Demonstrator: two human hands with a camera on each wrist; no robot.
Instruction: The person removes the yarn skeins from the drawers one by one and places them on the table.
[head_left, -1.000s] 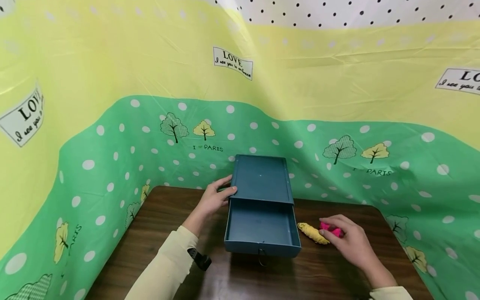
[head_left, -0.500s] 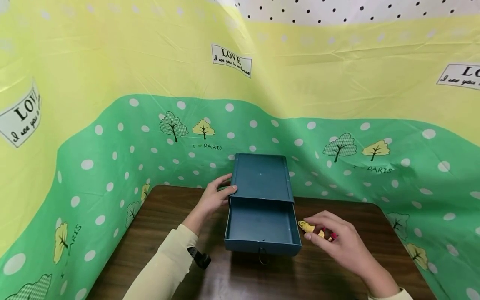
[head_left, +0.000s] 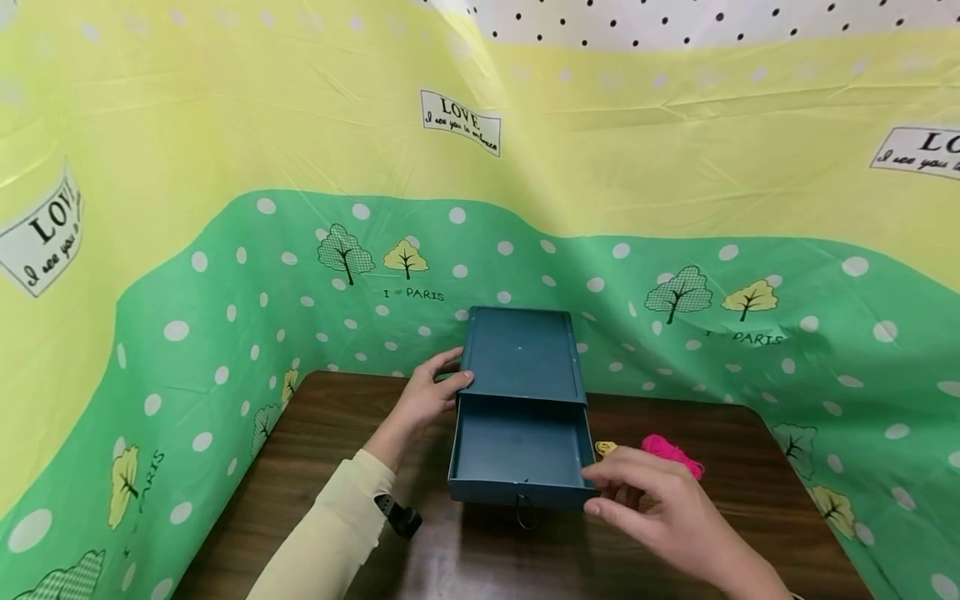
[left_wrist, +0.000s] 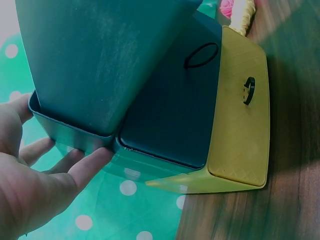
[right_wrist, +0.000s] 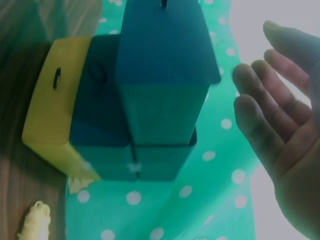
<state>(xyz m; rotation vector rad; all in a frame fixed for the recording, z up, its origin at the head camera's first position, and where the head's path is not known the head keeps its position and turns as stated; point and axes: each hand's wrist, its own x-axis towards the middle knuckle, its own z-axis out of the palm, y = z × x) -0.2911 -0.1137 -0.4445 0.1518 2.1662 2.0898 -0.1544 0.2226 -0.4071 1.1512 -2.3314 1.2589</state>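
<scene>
- Left hand (head_left: 427, 396): fingers spread against the blue plastic casing (head_left: 520, 354); steady bracing should limit shifting.
- Right hand (head_left: 660, 508): empty, fingers apart, beside the right front corner of the jutting blue plastic drawer (head_left: 483, 493); move that squarely.
- This hand partly hides a yellow yarn bundle (head_left: 606, 447) near a pink yarn bundle (head_left: 672, 453) on the brown wooden tabletop (head_left: 420, 550).

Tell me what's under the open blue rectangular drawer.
Directly beneath: a shut dark blue rectangular drawer; below that, a shut yellow rectangular drawer. Whatever either holds is covered.

The drawer (head_left: 517, 448) lies open from above; the cabinet (head_left: 519, 357) blocks its far end.
</scene>
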